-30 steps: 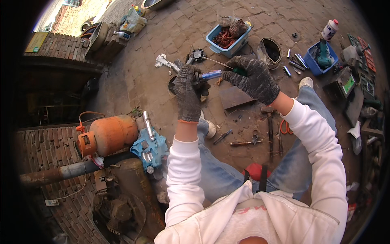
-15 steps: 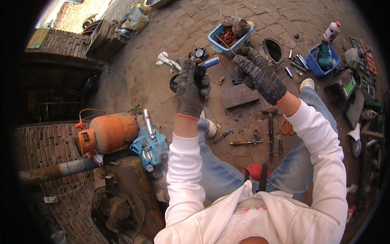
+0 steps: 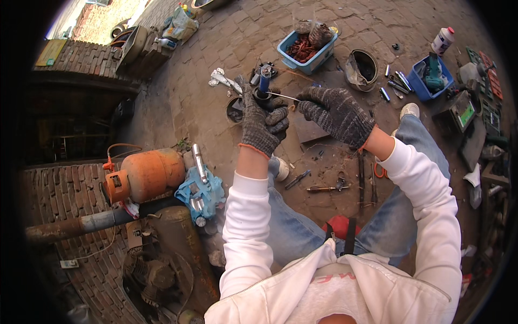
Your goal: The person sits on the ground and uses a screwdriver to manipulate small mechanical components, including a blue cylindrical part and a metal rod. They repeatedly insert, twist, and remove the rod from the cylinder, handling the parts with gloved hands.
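My left hand (image 3: 258, 125), in a dark knitted work glove with an orange cuff, grips a black round part with a blue cylinder (image 3: 264, 79) standing up from it. The fingers wrap round the black base. My right hand (image 3: 340, 117), gloved alike, pinches a thin metal rod (image 3: 284, 97). The rod points left, and its far end meets the black part by the left fingers. Whether it goes into the part I cannot tell. Under the hands lies a dark metal block (image 3: 309, 128), partly covered by the right glove.
A blue basin (image 3: 307, 67) of reddish pieces stands ahead, beside a round tin (image 3: 362, 70). To the right are a blue bin (image 3: 430, 81) with a power tool and loose metal tubes. A screwdriver (image 3: 322, 189) lies between my legs. An orange gas cylinder (image 3: 154, 171) stands left.
The blue cylinder has swung from lying sideways to upright in my left hand. My right hand has come lower and turned, so the rod now reaches across to the black part.
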A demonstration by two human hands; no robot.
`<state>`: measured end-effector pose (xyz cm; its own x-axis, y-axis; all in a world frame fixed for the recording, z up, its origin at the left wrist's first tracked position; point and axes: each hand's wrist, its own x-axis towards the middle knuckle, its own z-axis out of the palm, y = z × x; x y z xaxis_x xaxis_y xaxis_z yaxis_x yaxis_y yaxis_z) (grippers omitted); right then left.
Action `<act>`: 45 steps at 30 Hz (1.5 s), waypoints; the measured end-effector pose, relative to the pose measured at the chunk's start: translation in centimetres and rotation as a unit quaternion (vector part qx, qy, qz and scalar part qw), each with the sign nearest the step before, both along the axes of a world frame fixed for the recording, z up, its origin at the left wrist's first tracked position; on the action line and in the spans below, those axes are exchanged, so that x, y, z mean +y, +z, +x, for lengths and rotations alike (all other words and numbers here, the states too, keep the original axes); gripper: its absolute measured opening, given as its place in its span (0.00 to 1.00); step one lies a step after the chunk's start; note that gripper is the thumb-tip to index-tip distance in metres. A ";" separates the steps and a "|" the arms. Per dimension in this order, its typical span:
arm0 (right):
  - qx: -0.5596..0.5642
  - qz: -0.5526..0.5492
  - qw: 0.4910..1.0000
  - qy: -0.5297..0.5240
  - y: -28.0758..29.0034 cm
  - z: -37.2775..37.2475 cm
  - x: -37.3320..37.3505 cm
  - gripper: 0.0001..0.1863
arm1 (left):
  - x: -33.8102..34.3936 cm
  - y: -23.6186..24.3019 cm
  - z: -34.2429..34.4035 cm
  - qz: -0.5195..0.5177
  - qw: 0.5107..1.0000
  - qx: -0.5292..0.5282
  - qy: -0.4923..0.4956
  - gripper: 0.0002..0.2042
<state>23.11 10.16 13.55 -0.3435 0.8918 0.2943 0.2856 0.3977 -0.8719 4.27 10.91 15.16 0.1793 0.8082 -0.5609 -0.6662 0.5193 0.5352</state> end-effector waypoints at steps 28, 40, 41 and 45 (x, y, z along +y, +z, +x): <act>-0.353 0.104 0.930 0.005 -0.3 0.6 -1.5 0.15 | -0.3 -1.3 0.9 -0.030 0.985 0.171 -0.009 0.22; -0.012 -0.167 0.985 0.041 0.0 0.2 -0.6 0.13 | -0.5 -0.4 1.8 -0.009 0.978 0.203 0.053 0.25; -0.052 -0.073 0.995 0.033 -0.3 0.3 -0.8 0.13 | -0.5 -0.5 1.9 -0.014 0.977 0.205 0.063 0.25; -0.237 0.175 0.955 -0.021 -1.3 0.5 -1.3 0.12 | -0.5 -0.7 2.0 -0.013 0.976 0.206 0.067 0.25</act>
